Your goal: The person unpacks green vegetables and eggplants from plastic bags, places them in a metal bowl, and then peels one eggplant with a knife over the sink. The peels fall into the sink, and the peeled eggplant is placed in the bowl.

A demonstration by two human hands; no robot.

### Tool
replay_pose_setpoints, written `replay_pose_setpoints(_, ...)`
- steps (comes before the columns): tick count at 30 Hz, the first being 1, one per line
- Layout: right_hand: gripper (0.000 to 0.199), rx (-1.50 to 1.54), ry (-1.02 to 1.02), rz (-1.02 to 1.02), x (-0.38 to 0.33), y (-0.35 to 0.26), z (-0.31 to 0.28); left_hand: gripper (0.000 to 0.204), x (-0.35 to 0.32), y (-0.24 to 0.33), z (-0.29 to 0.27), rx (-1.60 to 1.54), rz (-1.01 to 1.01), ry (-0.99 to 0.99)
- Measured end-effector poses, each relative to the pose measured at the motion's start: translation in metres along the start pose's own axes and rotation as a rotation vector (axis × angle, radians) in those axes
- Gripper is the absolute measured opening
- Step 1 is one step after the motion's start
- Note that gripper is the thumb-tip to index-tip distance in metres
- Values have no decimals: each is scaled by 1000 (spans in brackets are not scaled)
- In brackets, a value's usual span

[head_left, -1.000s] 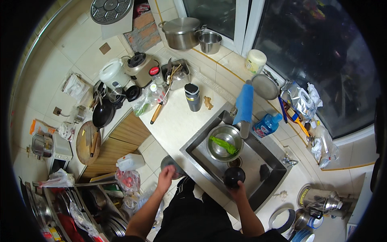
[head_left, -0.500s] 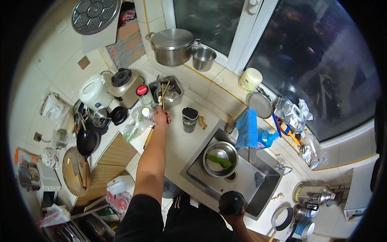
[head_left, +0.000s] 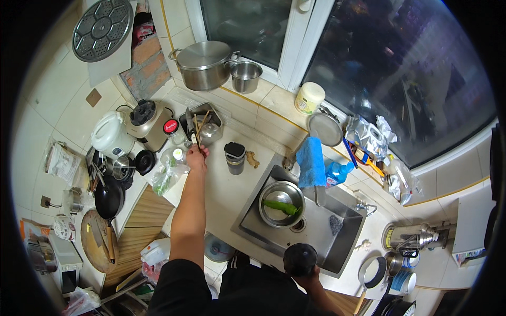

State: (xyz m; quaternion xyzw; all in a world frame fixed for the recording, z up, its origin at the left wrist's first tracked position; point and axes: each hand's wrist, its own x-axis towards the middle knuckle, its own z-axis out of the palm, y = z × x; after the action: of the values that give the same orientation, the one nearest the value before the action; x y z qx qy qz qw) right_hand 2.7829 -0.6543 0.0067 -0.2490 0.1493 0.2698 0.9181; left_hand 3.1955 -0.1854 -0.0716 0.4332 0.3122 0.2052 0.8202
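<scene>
Currently, the left hand's fingers (head_left: pixel 203 150) meet the near side of the metal tray (head_left: pixel 221 125), where a pale handle (head_left: pixel 193 138) and wooden chopsticks (head_left: pixel 200 128) stick out; whether they pinch anything, I cannot tell. The right hand (head_left: pixel 312 278) has its fingers curled round the near right side of a dark, glossy, round thing (head_left: pixel 300 258), held up at the near edge of the sink (head_left: pixel 323 253).

Just left of the left hand lie a white-capped bottle (head_left: pixel 178 155) and a clear bag (head_left: pixel 164 178) with greens inside; a red-lidded jar (head_left: pixel 171 127) stands a little farther off. To the hand's right are a dark tumbler (head_left: pixel 235 159), upright, and a piece of ginger (head_left: pixel 252 159) beside it.

Inside the sink, a steel bowl (head_left: pixel 283 188) contains a long green vegetable (head_left: pixel 281 206), with a dark scouring pad (head_left: pixel 336 225) to its right. A blue cloth (head_left: pixel 310 161) hangs at the sink's far side, next to a blue bottle (head_left: pixel 338 174). Farther away, a lidded pot (head_left: pixel 204 66) and a smaller pot (head_left: pixel 246 78) share the window ledge. At far left, a black wok (head_left: pixel 109 196) sits near a round board (head_left: pixel 95 259).
</scene>
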Motion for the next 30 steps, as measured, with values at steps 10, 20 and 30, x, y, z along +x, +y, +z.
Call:
replay_pose_setpoints(10,112,114,-115,-20,11,-39,14,25,-312,1,-71,270,152,-350)
replay_pose_setpoints(20,104,-97,-129,-218,6,-30,-6,22,-469,-61,-51,905,85,-1035)
replay_pose_setpoints(30,102,-396,140,-591,-25,-54,-33,47,-488,-65,-6,404,-903,-947)
